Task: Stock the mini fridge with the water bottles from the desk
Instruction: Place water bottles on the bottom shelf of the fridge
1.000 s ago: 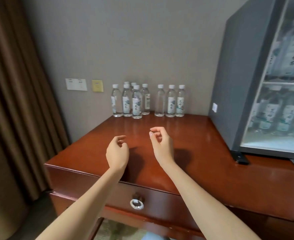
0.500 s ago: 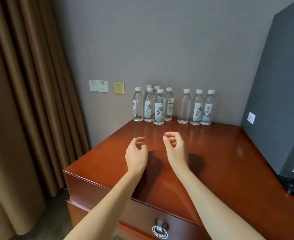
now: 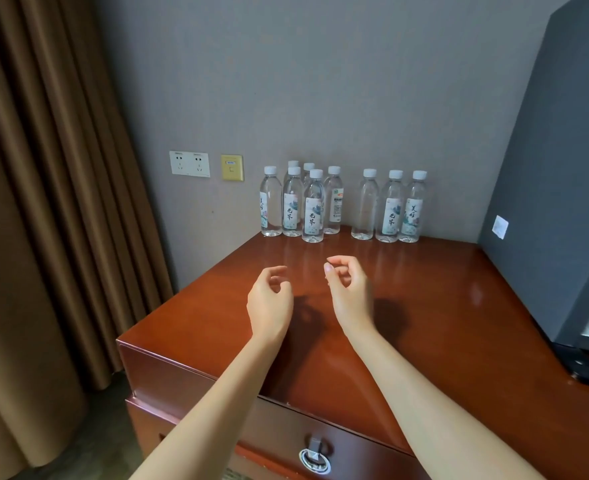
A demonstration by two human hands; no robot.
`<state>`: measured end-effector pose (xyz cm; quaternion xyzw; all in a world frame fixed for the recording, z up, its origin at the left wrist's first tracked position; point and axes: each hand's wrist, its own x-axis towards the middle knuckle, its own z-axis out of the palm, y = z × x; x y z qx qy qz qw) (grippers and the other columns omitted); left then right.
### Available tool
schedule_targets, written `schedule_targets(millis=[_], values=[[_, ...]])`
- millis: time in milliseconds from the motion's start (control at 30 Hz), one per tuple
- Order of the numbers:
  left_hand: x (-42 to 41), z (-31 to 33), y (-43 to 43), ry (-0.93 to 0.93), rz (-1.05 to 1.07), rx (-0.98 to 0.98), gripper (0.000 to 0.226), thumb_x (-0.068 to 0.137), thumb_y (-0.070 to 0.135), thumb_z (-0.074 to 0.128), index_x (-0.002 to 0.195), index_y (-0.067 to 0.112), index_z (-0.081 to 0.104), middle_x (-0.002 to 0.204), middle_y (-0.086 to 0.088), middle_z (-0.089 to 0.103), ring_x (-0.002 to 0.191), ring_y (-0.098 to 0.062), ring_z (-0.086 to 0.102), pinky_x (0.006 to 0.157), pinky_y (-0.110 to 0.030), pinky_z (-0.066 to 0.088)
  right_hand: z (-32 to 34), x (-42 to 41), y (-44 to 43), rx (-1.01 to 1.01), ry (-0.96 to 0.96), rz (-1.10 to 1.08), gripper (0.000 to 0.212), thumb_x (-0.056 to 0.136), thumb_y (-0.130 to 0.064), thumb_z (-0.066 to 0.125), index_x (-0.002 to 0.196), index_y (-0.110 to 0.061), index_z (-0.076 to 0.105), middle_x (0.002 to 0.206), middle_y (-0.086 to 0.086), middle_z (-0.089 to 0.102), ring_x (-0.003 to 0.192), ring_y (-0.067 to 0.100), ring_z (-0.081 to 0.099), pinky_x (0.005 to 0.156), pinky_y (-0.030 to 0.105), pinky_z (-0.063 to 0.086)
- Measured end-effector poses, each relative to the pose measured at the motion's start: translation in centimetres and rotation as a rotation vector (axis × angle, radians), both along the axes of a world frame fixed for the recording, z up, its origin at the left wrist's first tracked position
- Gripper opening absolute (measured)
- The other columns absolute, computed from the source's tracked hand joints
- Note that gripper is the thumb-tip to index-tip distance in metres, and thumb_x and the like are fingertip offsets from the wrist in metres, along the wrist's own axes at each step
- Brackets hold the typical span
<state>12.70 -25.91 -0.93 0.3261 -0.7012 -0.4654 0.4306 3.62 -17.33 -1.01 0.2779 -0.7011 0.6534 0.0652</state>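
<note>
Nine clear bottles [image 3: 313,216], glossy wooden desk [image 3: 442,306]

**Fridge interior out of view**

The dark grey metal mini fridge [image 3: 556,168] runs off the top and right edges. Only its side wall and a sliver of glass door show, so its shelves cannot be seen. In the left cluster, 2 clear plastic water bottles with white caps [image 3: 293,164] stand behind others, showing little but caps. Small label print is unreadable. The reddish-brown wooden desk [image 3: 459,323] is cropped by the bottom and right edges.
</note>
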Motion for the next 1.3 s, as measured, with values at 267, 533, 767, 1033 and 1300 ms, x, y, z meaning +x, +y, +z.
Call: schedule_targets(millis=[267, 533, 767, 1033, 1300], values=[[-0.8, 0.1, -0.4, -0.005, -0.027, 0.012, 0.028, 0.087, 0.012, 0.053, 0.111, 0.021, 0.064, 0.095, 0.007, 0.065, 0.091, -0.014, 0.061, 0.085, -0.031, 0.05, -0.1, -1.0, -0.9, -0.002, -0.014, 0.002, 0.015, 0.09, -0.032, 0.063, 0.104, -0.026, 0.061, 0.086, -0.011, 0.062, 0.075, 0.003, 0.058, 0.08, 0.036, 0.052], [-4.6, 0.0, -1.8, -0.009, -0.129, -0.025, 0.034, 0.084, 0.015, 0.056, 0.116, 0.025, 0.061, 0.103, 0.011, 0.065, 0.093, -0.007, 0.06, 0.085, -0.029, 0.05, -0.1, -5.5, -2.6, -0.045, 0.008, -0.017, 0.033, 0.089, -0.034, 0.066, 0.12, -0.027, 0.058, 0.119, -0.008, 0.056, 0.108, 0.01, 0.055, 0.097, 0.037, 0.047], [-10.8, 0.4, -0.7, 0.103, -0.277, 0.059, 0.032, 0.086, 0.012, 0.059, 0.117, 0.021, 0.062, 0.104, 0.007, 0.067, 0.096, -0.009, 0.063, 0.09, -0.031, 0.052, 0.1, -12.8, -0.5, -0.047, 0.061, -0.169, 0.043, 0.089, -0.037, 0.066, 0.129, -0.024, 0.056, 0.123, -0.012, 0.047, 0.119, 0.011, 0.049, 0.107, 0.041, 0.04], [-21.2, 0.7, 2.4, 0.175, -0.537, 0.079, 0.036, 0.09, 0.01, 0.06, 0.126, 0.015, 0.059, 0.117, -0.002, 0.064, 0.105, -0.009, 0.061, 0.094, -0.024, 0.049, -0.3, -22.9, 2.3, -0.073, 0.028, -0.266, 0.05, 0.089, -0.042, 0.064, 0.135, -0.024, 0.052, 0.14, 0.001, 0.044, 0.13, 0.015, 0.044, 0.112, 0.04, 0.035], [-30.0, 0.8, 2.2, 0.214, -0.647, 0.008, 0.042, 0.094, 0.008, 0.054, 0.135, 0.018, 0.053, 0.131, 0.002, 0.058, 0.115, -0.005, 0.054, 0.086, -0.008, 0.041, 0.1, -31.7, 2.8, -0.192, -0.186, -0.177, 0.065, 0.092, -0.051, 0.056, 0.148, -0.027, 0.034, 0.154, 0.004, 0.032, 0.14, 0.016, 0.034, 0.113, 0.032, 0.029]])
